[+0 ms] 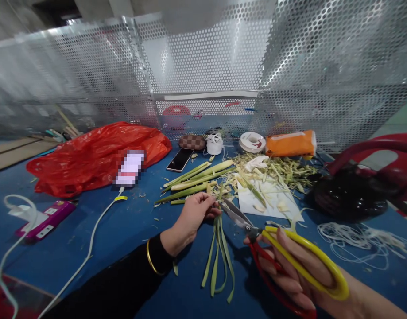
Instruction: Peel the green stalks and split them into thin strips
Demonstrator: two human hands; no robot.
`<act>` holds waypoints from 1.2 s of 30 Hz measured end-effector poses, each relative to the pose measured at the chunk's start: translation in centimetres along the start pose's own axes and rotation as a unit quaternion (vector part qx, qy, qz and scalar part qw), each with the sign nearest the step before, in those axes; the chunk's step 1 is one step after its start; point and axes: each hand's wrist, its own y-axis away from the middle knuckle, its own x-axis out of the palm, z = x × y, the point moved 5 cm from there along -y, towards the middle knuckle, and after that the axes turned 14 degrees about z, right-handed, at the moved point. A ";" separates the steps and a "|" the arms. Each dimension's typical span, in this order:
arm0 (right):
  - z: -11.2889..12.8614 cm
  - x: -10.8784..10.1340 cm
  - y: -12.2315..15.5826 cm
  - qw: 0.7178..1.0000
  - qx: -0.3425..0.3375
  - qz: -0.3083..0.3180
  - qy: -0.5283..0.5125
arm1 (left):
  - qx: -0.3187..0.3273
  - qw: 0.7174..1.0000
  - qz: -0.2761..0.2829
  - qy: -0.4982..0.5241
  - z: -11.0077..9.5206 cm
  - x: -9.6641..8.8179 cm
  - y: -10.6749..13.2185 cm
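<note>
My left hand (199,210) is closed in a pinch on a bundle of green leaf strips (219,257), whose long ends hang down toward me. In my right hand (289,270) are scissors (253,232) with one yellow and one red handle loop. Their blades are parted and point at the top of the bundle, close to my left fingertips; whether they touch it I cannot tell. Behind my left hand lie several green stalks (199,179). Plant scraps (283,170) are heaped to their right, partly over a white paper sheet (269,206).
Left on the blue table are a red plastic bag (100,150), a lit phone (130,168), and a purple power strip (50,221) with cables. Behind stand a dark phone (180,159), white string ball (214,144), white spool (252,142) and orange packet (289,144). White cord (352,241) lies right.
</note>
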 end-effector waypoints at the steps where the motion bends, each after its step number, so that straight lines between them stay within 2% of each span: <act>1: 0.0 -0.1 0.0 1.000 0.000 0.000 0.002 | 0.000 1.000 -0.001 -0.002 0.0 0.0 0.0; 9: -0.2 -0.3 -0.2 0.999 0.003 -0.042 0.023 | -0.010 1.000 0.008 -0.023 0.1 0.3 0.1; 17: 0.3 0.5 -0.6 0.995 -0.008 -0.045 0.083 | -0.017 0.999 0.025 -0.031 0.6 0.7 0.1; 36: -0.1 0.1 -1.0 0.997 -0.014 -0.032 0.065 | -0.024 0.999 0.029 -0.023 0.9 0.8 0.1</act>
